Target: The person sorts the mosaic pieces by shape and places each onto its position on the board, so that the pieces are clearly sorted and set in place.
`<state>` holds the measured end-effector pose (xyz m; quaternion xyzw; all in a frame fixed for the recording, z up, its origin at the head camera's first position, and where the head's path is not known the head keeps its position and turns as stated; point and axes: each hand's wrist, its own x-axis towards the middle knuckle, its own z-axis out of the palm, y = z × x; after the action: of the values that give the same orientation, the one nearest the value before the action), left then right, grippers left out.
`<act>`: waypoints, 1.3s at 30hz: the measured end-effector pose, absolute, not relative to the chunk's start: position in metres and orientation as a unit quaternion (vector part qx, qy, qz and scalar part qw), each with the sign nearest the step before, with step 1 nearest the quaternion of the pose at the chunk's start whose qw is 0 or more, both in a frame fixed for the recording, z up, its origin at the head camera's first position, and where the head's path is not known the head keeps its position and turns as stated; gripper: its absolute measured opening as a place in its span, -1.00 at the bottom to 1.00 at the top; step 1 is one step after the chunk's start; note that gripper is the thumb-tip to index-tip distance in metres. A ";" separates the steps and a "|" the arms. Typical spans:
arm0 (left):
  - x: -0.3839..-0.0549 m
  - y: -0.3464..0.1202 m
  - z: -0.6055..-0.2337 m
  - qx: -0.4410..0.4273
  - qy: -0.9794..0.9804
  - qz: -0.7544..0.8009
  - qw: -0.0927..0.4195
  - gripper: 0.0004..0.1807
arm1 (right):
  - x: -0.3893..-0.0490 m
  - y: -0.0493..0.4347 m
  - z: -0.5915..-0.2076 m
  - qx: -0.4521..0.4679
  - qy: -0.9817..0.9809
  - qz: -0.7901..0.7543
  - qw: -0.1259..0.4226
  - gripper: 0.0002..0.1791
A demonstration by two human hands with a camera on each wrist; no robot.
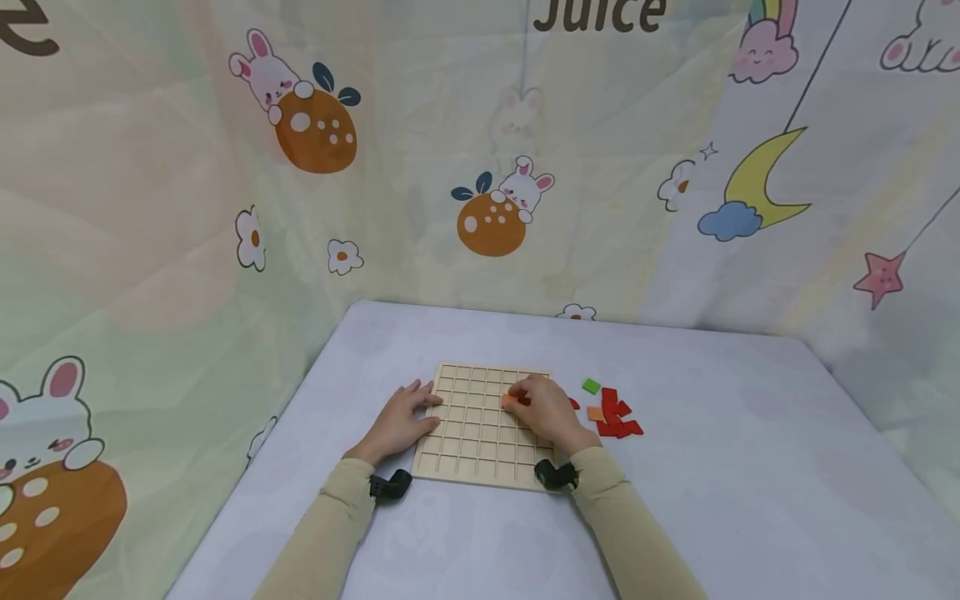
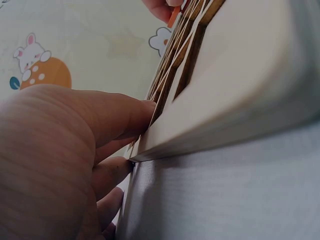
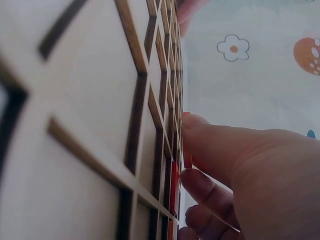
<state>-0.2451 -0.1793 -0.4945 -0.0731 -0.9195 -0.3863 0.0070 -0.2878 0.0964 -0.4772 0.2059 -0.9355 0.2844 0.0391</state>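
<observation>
A pale wooden grid board (image 1: 480, 458) lies on the table, its square cells divided by raised ridges. My left hand (image 1: 400, 423) rests at the board's left edge, fingers loosely spread; in the left wrist view its fingertips (image 2: 145, 107) touch the rim. Over the upper right cells, my right hand (image 1: 549, 411) pinches a small orange square tile (image 1: 508, 400) between thumb and finger. In the right wrist view that tile (image 3: 187, 159) stands just off the grid. A red tile (image 3: 174, 187) sits in the grid beside it, partly hidden by the hand in the head view.
Right of the board lie several loose red tiles (image 1: 609, 400) in a cluster, with an orange tile (image 1: 596, 413) among them. A green tile (image 1: 591, 386) lies farther back. The white-covered table (image 1: 750, 500) meets a printed cloth backdrop (image 1: 412, 167) behind and at the sides.
</observation>
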 end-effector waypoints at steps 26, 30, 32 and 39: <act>-0.246 -0.180 -0.497 -0.076 -0.914 -0.398 0.014 -0.65 | -0.289 0.104 -0.474 0.173 -0.940 0.291 0.032 -0.71; -0.247 -0.180 -0.498 -0.076 -0.914 -0.399 0.017 -0.65 | -0.293 0.112 -0.474 0.143 -0.941 0.306 0.024 -0.71; -0.247 -0.180 -0.499 -0.076 -0.913 -0.399 0.019 -0.66 | -0.295 0.118 -0.473 0.134 -0.940 0.313 0.021 -0.70; -0.246 -0.180 -0.500 -0.072 -0.914 -0.400 0.017 -0.66 | -0.298 0.136 -0.465 0.126 -0.935 0.330 0.027 -0.67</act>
<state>-0.2464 -0.1804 -0.4998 -0.0720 -0.9137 -0.3997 0.0173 -0.2976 0.1361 -0.4646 0.1264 -0.9352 0.3296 0.0266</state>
